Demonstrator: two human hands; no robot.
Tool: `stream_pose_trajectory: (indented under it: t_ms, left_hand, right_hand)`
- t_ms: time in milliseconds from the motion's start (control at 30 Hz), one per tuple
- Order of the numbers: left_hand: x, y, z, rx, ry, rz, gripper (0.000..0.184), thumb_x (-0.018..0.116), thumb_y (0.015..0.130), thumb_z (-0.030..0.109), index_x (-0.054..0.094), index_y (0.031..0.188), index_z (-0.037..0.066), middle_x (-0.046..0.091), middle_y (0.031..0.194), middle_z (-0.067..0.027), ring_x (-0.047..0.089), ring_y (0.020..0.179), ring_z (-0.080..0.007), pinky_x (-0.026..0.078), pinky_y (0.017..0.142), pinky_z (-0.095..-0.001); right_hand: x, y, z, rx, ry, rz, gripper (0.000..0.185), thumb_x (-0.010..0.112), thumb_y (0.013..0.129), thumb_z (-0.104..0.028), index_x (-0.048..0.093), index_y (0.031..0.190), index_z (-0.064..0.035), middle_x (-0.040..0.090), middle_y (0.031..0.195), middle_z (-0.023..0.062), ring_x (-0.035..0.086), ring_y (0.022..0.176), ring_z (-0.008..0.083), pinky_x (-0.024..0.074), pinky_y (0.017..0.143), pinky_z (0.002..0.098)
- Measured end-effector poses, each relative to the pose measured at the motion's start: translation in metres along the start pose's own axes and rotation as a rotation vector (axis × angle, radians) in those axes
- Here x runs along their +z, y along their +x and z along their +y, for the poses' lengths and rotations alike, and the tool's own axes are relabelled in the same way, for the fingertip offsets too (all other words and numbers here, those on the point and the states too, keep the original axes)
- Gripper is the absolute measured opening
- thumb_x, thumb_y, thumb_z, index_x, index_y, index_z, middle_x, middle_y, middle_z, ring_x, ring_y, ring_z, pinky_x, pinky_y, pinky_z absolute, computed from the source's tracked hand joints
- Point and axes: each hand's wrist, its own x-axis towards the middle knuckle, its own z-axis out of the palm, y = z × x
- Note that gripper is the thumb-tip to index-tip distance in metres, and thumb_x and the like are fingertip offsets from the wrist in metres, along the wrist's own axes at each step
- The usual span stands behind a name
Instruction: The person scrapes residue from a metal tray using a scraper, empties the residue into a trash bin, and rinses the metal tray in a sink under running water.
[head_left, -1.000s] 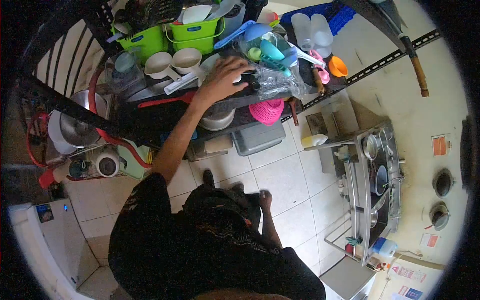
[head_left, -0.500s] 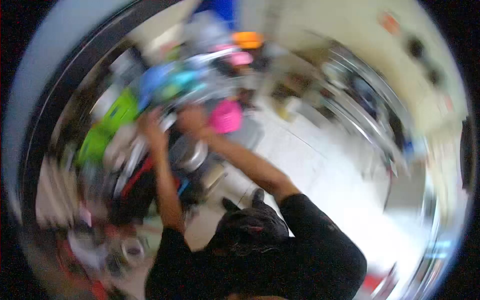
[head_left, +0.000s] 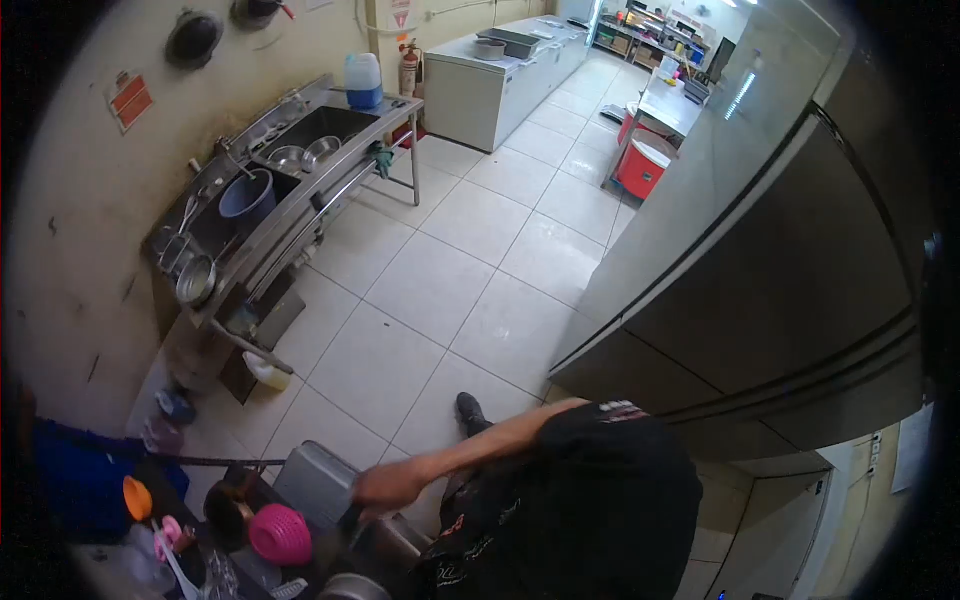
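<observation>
Head view is swinging to the sink [head_left: 342,120], pulling attention off the handwork; only the right hand [head_left: 390,488] is showing, near a pink basket [head_left: 280,534]; blur is hiding its grip.

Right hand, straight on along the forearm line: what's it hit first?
Probably the pink basket ahead of the right hand; depth is unclear, and a blurred dark thing by the hand may be nearer.

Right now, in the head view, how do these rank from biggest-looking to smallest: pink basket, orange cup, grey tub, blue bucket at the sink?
1. Grey tub, partly hidden
2. Pink basket and blue bucket: too alike to rank
3. Orange cup
</observation>
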Motion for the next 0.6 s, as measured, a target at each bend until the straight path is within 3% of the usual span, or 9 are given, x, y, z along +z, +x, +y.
stream_pose_trajectory:
  t_ms: [67, 133, 167, 233, 333, 433, 467, 533, 600]
  left_hand:
    - [0.016, -0.014, 0.039, 0.001, -0.05, 0.008, 0.031, 0.056, 0.073, 0.017, 0.051, 0.102, 0.006, 0.052, 0.1, -0.0141, 0.047, 0.098, -0.0315, 0.036, 0.084, -0.0437]
    - [0.032, -0.03, 0.082, -0.005, -0.11, 0.023, 0.032, 0.056, 0.074, 0.017, 0.051, 0.103, 0.005, 0.051, 0.101, -0.0147, 0.046, 0.098, -0.0318, 0.036, 0.084, -0.0438]
    - [0.041, -0.038, 0.108, -0.006, -0.12, 0.026, 0.032, 0.056, 0.074, 0.017, 0.051, 0.103, 0.005, 0.051, 0.101, -0.0147, 0.046, 0.098, -0.0318, 0.036, 0.084, -0.0438]
    - [0.056, -0.064, 0.164, 0.033, -0.302, -0.061, 0.033, 0.056, 0.074, 0.018, 0.05, 0.104, 0.004, 0.051, 0.102, -0.0154, 0.046, 0.099, -0.032, 0.036, 0.083, -0.0438]
    - [0.078, -0.111, 0.25, 0.115, -0.57, -0.206, 0.035, 0.055, 0.075, 0.018, 0.049, 0.105, 0.003, 0.05, 0.103, -0.0164, 0.046, 0.099, -0.0324, 0.037, 0.083, -0.0439]
    - [0.09, -0.173, 0.362, 0.187, -0.835, -0.37, 0.036, 0.054, 0.075, 0.019, 0.048, 0.107, 0.002, 0.049, 0.104, -0.0174, 0.045, 0.1, -0.0328, 0.038, 0.082, -0.044]
    - [0.073, -0.18, 0.414, 0.061, -0.917, -0.843, 0.032, 0.047, 0.072, 0.005, 0.045, 0.103, -0.001, 0.045, 0.105, -0.0168, 0.04, 0.103, -0.0331, 0.033, 0.086, -0.0436]
    - [0.073, -0.202, 0.479, 0.407, -0.771, -0.99, 0.034, 0.045, 0.068, 0.0, 0.045, 0.102, 0.0, 0.047, 0.102, -0.0152, 0.041, 0.103, -0.0319, 0.033, 0.086, -0.0434]
    - [0.12, -0.254, 0.489, 0.462, -0.77, -1.111, 0.033, 0.046, 0.071, 0.004, 0.045, 0.103, 0.0, 0.048, 0.102, -0.0146, 0.043, 0.1, -0.0309, 0.035, 0.084, -0.0437]
  right_hand:
    - [-0.021, -0.072, 0.086, 0.247, 0.046, 0.162, 0.039, 0.044, 0.085, -0.036, 0.055, 0.09, 0.001, 0.055, 0.085, 0.0217, 0.051, 0.081, 0.0397, 0.0409, 0.071, 0.0457]
    - [-0.03, -0.149, 0.169, 0.713, -0.082, 0.326, 0.041, 0.044, 0.086, -0.038, 0.055, 0.085, 0.0005, 0.056, 0.079, 0.022, 0.053, 0.079, 0.0386, 0.0417, 0.068, 0.0461]
    - [-0.046, -0.187, 0.19, 0.823, -0.113, 0.401, 0.044, 0.042, 0.086, -0.041, 0.054, 0.08, 0.001, 0.056, 0.075, 0.0229, 0.054, 0.075, 0.0393, 0.0424, 0.067, 0.0468]
    - [-0.077, -0.249, 0.221, 1.097, -0.124, 0.414, 0.045, 0.04, 0.086, -0.042, 0.053, 0.088, 0.002, 0.058, 0.083, 0.023, 0.055, 0.08, 0.0398, 0.0425, 0.069, 0.047]
    - [-0.104, -0.319, 0.271, 1.158, -0.15, 0.646, 0.049, 0.04, 0.087, -0.044, 0.053, 0.078, 0.0022, 0.056, 0.073, 0.0241, 0.054, 0.073, 0.0397, 0.0415, 0.065, 0.0474]
    - [-0.161, -0.357, 0.29, 1.131, -0.013, 0.715, 0.049, 0.041, 0.087, -0.044, 0.053, 0.08, 0.0034, 0.056, 0.073, 0.0225, 0.054, 0.069, 0.0368, 0.0414, 0.063, 0.0438]
    - [-0.177, -0.363, 0.297, 1.101, 0.067, 0.75, 0.049, 0.041, 0.087, -0.043, 0.053, 0.082, 0.0042, 0.056, 0.072, 0.0214, 0.054, 0.068, 0.0347, 0.0415, 0.062, 0.042]
    - [-0.199, -0.378, 0.321, 1.063, 0.123, 0.853, 0.048, 0.041, 0.087, -0.043, 0.053, 0.084, 0.0038, 0.055, 0.069, 0.0194, 0.054, 0.065, 0.0316, 0.0414, 0.061, 0.0406]
    - [-0.203, -0.403, 0.359, 1.029, 0.187, 0.948, 0.048, 0.04, 0.088, -0.042, 0.054, 0.086, 0.0034, 0.054, 0.066, 0.0175, 0.053, 0.063, 0.0286, 0.0414, 0.06, 0.0392]
